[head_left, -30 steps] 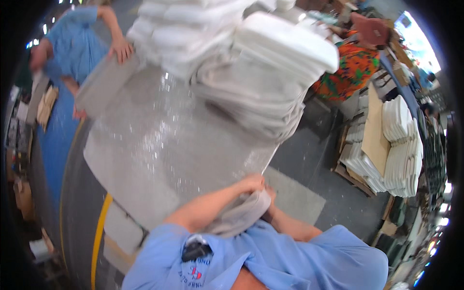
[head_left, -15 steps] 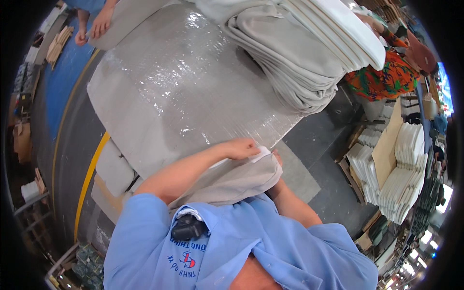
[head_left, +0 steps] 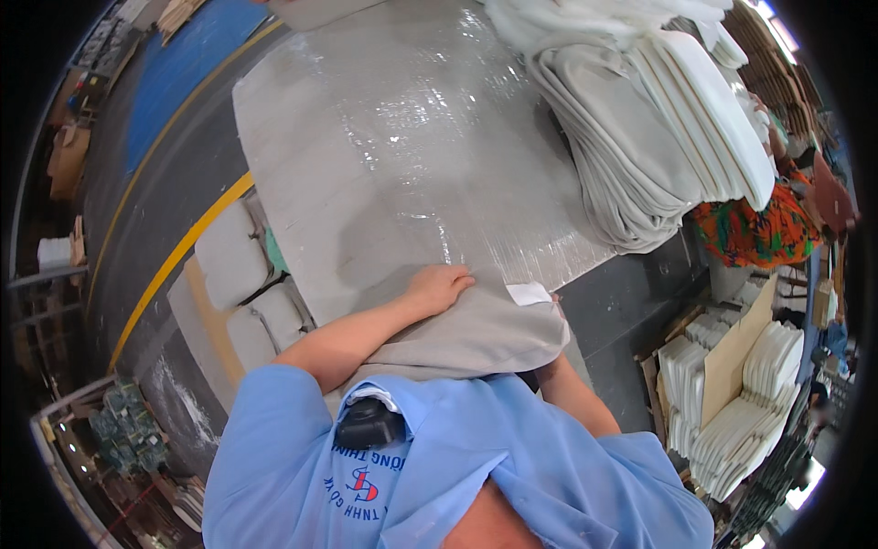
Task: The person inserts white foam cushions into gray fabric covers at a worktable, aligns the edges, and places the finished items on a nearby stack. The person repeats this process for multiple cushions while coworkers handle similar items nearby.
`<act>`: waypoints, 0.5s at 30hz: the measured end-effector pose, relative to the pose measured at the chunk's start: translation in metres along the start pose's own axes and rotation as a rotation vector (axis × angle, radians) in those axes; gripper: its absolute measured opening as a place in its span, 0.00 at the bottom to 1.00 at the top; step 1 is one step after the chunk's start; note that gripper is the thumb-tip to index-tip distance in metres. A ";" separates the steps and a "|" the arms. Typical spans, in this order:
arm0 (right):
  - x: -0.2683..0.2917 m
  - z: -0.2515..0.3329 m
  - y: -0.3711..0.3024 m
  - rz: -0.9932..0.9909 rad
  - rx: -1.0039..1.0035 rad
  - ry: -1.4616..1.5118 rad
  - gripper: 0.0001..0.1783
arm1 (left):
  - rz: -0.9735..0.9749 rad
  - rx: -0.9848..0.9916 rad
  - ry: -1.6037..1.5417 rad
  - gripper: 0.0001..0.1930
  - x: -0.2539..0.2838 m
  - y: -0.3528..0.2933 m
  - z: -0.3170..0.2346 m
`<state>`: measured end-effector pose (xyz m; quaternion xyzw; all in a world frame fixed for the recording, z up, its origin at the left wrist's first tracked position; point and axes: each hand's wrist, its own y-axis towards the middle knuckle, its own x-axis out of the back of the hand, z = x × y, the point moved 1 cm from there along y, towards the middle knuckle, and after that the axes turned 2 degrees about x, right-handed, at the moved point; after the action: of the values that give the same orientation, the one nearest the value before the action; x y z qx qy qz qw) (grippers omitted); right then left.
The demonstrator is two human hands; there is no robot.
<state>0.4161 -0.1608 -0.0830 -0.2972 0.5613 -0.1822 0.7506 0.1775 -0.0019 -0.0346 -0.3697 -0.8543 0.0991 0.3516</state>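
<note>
A grey fabric cover [head_left: 476, 339] lies bunched across my lap side, against the near edge of the table. On its upper edge rests my left hand [head_left: 439, 288], fingers curled over the cloth and closed on it. At the cover's right end is my right hand [head_left: 556, 316], mostly hidden by the fabric, with a little of the fingers showing at the edge as it holds the cloth up. Between the hands a flat white piece [head_left: 529, 294] sticks out of the cover; whether it is a label or a lining I cannot tell.
The grey table top [head_left: 366, 165] is wrapped in shiny clear film. Folded grey covers [head_left: 613, 137] and white cushion pads [head_left: 704, 119] are stacked at its far right. Grey cushions [head_left: 229, 256] sit low at left. White pads [head_left: 750, 412] stand at right, near a person in patterned clothing [head_left: 759, 224].
My left hand has left the white piece and moved left along the cover, which now lies flatter. The view has shifted, and another person's hands at the upper left are nearly out of it.
</note>
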 end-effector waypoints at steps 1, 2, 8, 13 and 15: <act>0.000 0.001 -0.002 0.021 -0.012 0.004 0.43 | -0.013 -0.008 -0.025 0.22 0.002 -0.004 0.001; 0.000 0.002 -0.003 0.041 -0.024 0.007 0.43 | 0.052 0.011 -0.049 0.23 0.008 -0.007 0.006; -0.022 -0.004 -0.016 0.195 -0.023 -0.138 0.50 | 0.214 0.175 0.083 0.28 0.069 -0.075 0.057; 0.005 -0.002 0.001 0.147 0.001 -0.155 0.49 | -0.033 0.295 0.044 0.28 0.065 -0.102 0.077; 0.021 0.003 0.003 0.096 0.103 -0.264 0.39 | -0.074 0.278 0.048 0.27 0.069 -0.102 0.074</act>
<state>0.4247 -0.1709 -0.1000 -0.2526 0.4610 -0.1341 0.8401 0.0378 -0.0192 -0.0086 -0.2880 -0.8366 0.1948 0.4232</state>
